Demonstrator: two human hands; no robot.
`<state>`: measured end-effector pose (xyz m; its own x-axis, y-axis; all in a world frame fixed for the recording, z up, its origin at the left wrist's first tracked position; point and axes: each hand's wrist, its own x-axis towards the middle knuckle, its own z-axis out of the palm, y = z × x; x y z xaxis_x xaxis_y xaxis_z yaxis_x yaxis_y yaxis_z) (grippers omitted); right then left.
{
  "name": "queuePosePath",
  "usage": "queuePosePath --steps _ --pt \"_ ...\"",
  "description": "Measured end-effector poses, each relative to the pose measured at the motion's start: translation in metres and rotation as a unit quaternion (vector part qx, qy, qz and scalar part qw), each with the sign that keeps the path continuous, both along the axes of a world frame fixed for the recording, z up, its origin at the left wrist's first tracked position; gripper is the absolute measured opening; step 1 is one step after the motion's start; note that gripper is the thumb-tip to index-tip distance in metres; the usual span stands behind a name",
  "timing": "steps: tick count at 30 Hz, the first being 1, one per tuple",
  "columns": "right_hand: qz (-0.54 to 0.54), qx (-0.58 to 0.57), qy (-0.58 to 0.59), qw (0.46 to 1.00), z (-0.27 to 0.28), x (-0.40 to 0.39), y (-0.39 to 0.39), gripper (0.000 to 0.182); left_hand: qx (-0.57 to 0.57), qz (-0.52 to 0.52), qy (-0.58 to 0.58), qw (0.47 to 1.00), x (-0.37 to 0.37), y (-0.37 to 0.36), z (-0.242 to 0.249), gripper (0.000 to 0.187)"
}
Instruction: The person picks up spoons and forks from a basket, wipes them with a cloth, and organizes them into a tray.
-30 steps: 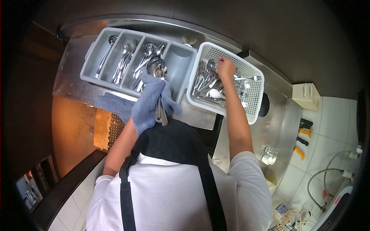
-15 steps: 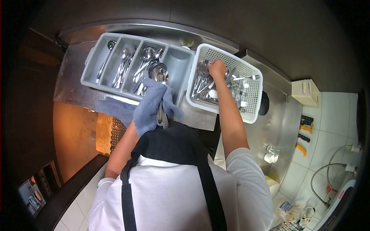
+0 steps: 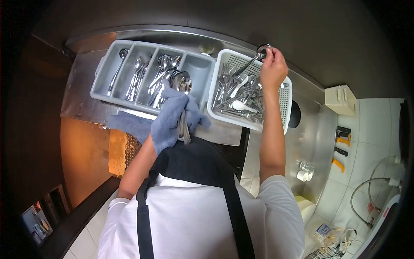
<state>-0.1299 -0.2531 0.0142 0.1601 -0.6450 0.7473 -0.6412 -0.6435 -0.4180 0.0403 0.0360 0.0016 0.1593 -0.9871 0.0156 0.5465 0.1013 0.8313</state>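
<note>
My right hand (image 3: 274,69) is raised over the back of the white perforated basket (image 3: 282,121), pinching a metal spoon (image 3: 249,65) near its round bowl. The spoon's handle slants down left towards the jumbled forks and spoons in the basket. A blue cloth (image 3: 166,118) wraps my left hand, whose fingers are hidden. Several large spoons (image 3: 183,83) are bundled in that cloth, bowls up and handles (image 3: 184,129) sticking out below. This bundle is at the front of the grey cutlery tray (image 3: 200,64), whose compartments hold a small ladle (image 3: 116,71) and groups of spoons (image 3: 137,77).
The tray and basket stand side by side on a steel counter (image 3: 86,82) against a dark wall. To the right are a cream holder (image 3: 340,99), knives with black and yellow handles (image 3: 340,151) and small white cups (image 3: 304,175). A perforated orange-lit panel (image 3: 118,151) lies below left.
My right hand has come up out of the cutlery in the basket and moved right and back, now with a spoon in it. The cloth-wrapped left hand has hardly moved.
</note>
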Motion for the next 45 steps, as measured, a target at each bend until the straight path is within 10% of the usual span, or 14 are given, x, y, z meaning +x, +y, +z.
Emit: queuePosePath --steps 2,6,8,12,15,21,24,29,38,42,45 --pt "0.053 0.144 -0.134 0.979 0.018 0.0 0.017 0.016 -0.04 -0.01 -0.067 0.997 -0.003 -0.004 0.001 0.027" --pt "0.154 0.303 -0.253 0.906 0.028 0.003 0.043 0.018 -0.026 -0.169 0.347 0.922 -0.002 -0.032 -0.009 0.033" --pt "0.201 0.368 -0.276 0.865 0.026 0.013 0.059 0.018 -0.041 -0.232 0.353 0.905 0.001 -0.044 -0.018 0.035" --pt "0.267 0.487 -0.121 0.823 0.002 0.039 0.082 0.023 -0.07 -0.155 -0.029 0.985 -0.002 -0.048 -0.021 0.03" --pt "0.214 0.448 -0.024 0.868 -0.065 0.036 0.044 0.027 -0.051 0.054 -0.316 0.946 -0.016 -0.024 -0.007 0.028" --pt "-0.092 0.287 0.266 0.915 -0.147 -0.051 -0.041 0.022 0.196 0.044 0.158 0.967 -0.001 0.005 -0.012 0.026" --pt "-0.051 0.307 0.309 0.898 -0.151 -0.068 -0.044 0.022 0.172 0.078 0.117 0.975 0.005 0.014 -0.042 0.026" --pt "-0.013 0.387 0.288 0.876 -0.158 -0.074 -0.068 0.043 0.204 0.089 0.176 0.959 0.008 0.016 -0.015 0.025" --pt "0.028 0.569 0.035 0.821 -0.171 -0.073 -0.086 0.027 0.209 0.075 0.164 0.961 0.009 0.019 0.002 0.019" --pt "0.043 0.49 0.044 0.869 -0.1 -0.067 -0.065 0.022 0.204 0.079 0.165 0.962 0.01 0.014 -0.006 0.018" --pt "0.048 0.184 0.183 0.964 -0.069 -0.074 -0.053 0.02 0.209 0.046 0.238 0.948 0.01 0.006 -0.01 0.017"
